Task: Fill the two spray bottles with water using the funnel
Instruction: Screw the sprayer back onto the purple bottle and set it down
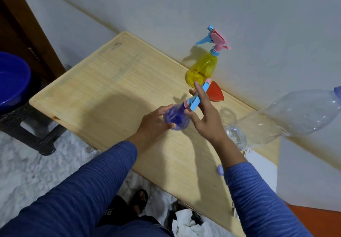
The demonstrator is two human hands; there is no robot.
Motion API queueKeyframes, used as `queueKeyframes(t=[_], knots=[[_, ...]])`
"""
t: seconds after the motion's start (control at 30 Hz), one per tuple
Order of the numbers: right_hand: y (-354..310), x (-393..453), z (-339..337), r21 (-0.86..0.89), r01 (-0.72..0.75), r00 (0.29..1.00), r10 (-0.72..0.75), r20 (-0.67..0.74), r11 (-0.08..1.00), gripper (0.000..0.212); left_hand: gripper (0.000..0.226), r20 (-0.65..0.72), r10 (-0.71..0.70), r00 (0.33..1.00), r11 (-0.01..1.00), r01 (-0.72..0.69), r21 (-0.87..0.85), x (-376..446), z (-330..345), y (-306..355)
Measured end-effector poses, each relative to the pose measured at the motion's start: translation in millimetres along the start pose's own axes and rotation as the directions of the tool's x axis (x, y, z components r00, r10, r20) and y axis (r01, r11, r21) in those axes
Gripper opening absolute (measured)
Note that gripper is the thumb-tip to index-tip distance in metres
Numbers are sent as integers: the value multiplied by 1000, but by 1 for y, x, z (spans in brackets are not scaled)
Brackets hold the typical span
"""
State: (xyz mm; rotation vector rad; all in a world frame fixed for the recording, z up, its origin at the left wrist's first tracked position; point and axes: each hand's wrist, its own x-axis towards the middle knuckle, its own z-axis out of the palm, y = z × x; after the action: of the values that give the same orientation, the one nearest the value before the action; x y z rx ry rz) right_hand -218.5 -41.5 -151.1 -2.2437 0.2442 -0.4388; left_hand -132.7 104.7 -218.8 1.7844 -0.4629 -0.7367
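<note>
Pale bamboo-grain surface [114, 74]: left hand [153, 124] clasps the translucent purple plastic spray bottle [177, 119], right hand [204, 114] pinching its blue trigger head [198, 98].

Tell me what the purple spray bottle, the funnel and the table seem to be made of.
Purple spray bottle: tinted translucent plastic, glossy; the table shows through it. Funnel: opaque orange-red plastic by its uniform colour, smooth. Table: pale wood or wood-look laminate, matte, with fine straight grain lines; which one is unclear.

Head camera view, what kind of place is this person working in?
Probably a room in a home, not a workshop or lab. A small wooden table stands against a plain painted wall, a blue plastic tub rests on a dark stool, and the person wears sandals indoors.
</note>
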Motion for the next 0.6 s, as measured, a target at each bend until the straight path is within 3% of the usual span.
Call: queueKeyframes(t=[0.23, 0.33, 0.43, 0.6], knots=[[-3, 6, 15, -64, -14, 986, 3, -167, 998, 59, 65, -27, 9, 1000, 999, -8, 47, 1, 1, -1], [-3, 6, 10, -29, -47, 995, 44, -94, 998, 72, 66, -22, 12, 1000, 999, -11, 37, 2, 0, -2], [-1, 1, 2, 30, -11, 999, 9, 51, 999, 65, 66, -8, -1, 1000, 999, 1, 41, 2, 0, -3], [2, 2, 17, -30, -4, 979, -2, -204, 1000, 53, 66, -34, 11, 999, 997, -8, 76, 5, 2, -3]])
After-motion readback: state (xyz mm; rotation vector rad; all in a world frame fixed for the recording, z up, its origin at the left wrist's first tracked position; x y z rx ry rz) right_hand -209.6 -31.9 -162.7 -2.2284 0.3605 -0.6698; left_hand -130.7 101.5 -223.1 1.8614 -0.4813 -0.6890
